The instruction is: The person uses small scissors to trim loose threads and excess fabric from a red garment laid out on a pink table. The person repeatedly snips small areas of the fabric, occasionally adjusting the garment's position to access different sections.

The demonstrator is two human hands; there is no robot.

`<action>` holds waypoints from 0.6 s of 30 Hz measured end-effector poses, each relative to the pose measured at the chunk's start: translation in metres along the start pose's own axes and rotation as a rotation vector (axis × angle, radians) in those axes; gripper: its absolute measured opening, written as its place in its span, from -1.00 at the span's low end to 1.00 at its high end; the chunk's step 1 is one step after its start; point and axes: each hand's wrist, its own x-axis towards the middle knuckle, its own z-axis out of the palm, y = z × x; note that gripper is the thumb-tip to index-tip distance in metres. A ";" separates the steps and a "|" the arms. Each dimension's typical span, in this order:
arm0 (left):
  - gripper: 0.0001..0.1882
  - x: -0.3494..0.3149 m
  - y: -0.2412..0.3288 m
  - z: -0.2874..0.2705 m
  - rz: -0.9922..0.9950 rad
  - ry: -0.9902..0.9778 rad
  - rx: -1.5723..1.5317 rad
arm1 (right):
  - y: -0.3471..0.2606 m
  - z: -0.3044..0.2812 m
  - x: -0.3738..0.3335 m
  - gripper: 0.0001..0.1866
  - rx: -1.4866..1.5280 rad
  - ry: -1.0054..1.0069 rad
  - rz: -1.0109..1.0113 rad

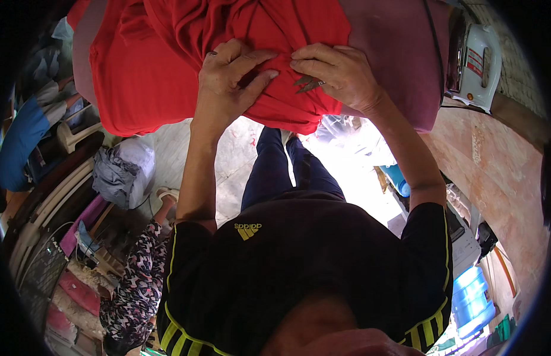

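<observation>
A red cloth (148, 80) lies bunched over a mauve-covered work surface (400, 65), its near part hanging down past the front edge. My left hand (228, 80) pinches a fold of it between thumb and fingers. Just to the right, my right hand (347, 74) has its thumb and index finger closed on the same cloth. Small dark thread snips (308, 84) stick out from under that hand's fingers, blades pointing left over the cloth. The curled fingers hide the handle end of the snips.
On the right end of the work surface stands a white iron (480, 68), with a dark cord (433, 29) running nearby. A grey plastic bag (118, 175) sits at the left. A person in patterned clothing (136, 282) is at lower left, and a blue water jug (472, 299) at lower right.
</observation>
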 end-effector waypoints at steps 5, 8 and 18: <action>-0.74 -0.001 -0.011 0.009 -0.004 0.049 -0.081 | 0.000 -0.002 0.002 -0.73 -0.025 0.013 -0.008; -0.77 -0.005 -0.014 0.008 0.058 0.087 -0.089 | -0.008 -0.004 0.007 -0.74 0.074 -0.008 0.080; -0.82 0.005 -0.010 0.008 -0.070 0.042 -0.224 | -0.014 0.004 0.014 -0.89 0.390 0.527 0.376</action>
